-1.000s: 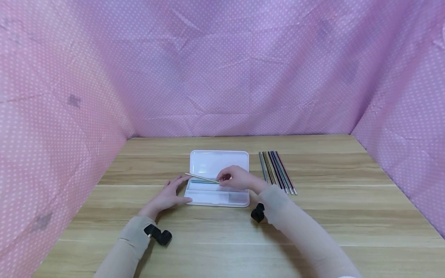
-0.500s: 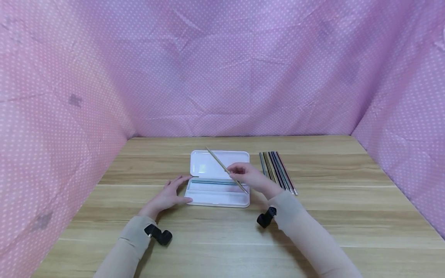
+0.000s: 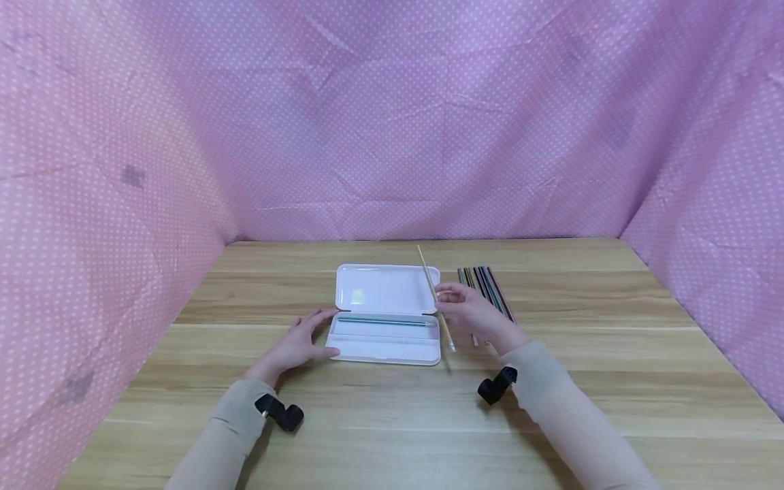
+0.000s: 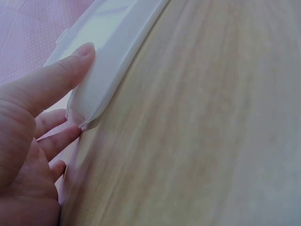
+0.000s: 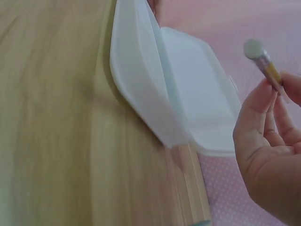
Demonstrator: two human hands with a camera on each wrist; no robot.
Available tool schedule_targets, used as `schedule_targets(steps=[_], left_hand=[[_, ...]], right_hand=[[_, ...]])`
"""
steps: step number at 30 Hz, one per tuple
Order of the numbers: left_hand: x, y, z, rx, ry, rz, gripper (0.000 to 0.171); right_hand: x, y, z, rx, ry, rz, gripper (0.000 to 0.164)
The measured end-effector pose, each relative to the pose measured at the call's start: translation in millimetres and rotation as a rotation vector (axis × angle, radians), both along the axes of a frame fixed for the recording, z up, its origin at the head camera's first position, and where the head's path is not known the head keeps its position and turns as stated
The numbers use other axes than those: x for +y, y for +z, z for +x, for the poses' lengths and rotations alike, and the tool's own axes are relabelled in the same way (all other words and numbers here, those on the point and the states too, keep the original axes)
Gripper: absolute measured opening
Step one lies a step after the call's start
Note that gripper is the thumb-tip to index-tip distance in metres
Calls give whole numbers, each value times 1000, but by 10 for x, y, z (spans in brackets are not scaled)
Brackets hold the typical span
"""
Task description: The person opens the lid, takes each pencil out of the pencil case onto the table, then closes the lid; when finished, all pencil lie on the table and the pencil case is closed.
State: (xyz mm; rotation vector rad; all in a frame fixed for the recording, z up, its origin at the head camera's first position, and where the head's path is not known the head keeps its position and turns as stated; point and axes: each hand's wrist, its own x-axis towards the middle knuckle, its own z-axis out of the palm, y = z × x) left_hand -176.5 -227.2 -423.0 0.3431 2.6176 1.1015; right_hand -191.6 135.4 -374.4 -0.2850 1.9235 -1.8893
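Note:
A white pencil case [image 3: 384, 349] lies open on the table, its lid [image 3: 382, 286] folded back and a teal pencil [image 3: 386, 321] along the rear of its tray. My left hand [image 3: 297, 346] rests at the case's left end, fingers extended, thumb at the front corner and index finger at the back one; in the left wrist view the thumb [image 4: 70, 70] lies over the edge. Just right of the case, my right hand [image 3: 471, 313] pinches a gold pencil [image 3: 446, 331] around its middle. The white eraser [image 5: 254, 49] on that pencil points toward the right wrist camera.
Several dark and coloured pencils [image 3: 501, 292] lie side by side on the wooden table [image 3: 392, 422], right of the case and partly covered by my right hand. A pink dotted cloth [image 3: 392, 136] encloses the back and sides.
My right hand has moved right, from over the case to beyond its right end, turning the gold pencil from nearly level to steeply slanted. The left hand and the case stay put.

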Motion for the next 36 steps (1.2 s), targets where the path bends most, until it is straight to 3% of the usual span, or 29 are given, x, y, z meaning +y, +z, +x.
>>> schedule_targets(steps=[6,18,24,31,36], left_hand=[[16,39,18,12,-3,-7,82],[10,33,24,6,-1,-5,82],[10,18,23,-4,-3,1,82],[2,21,32,-19,-1,11,82],[10,40,44,-27,4,15,82]], right_hand=[[215,2,-16,4,-10,-27,63],[784,-13,-96,0,-93,16,64],[1064,-14,-169,-1,-149,121,65],[1256,-29,-222,5,-155,329,63],[1333,-87,-255,-20,-139,359,63]])
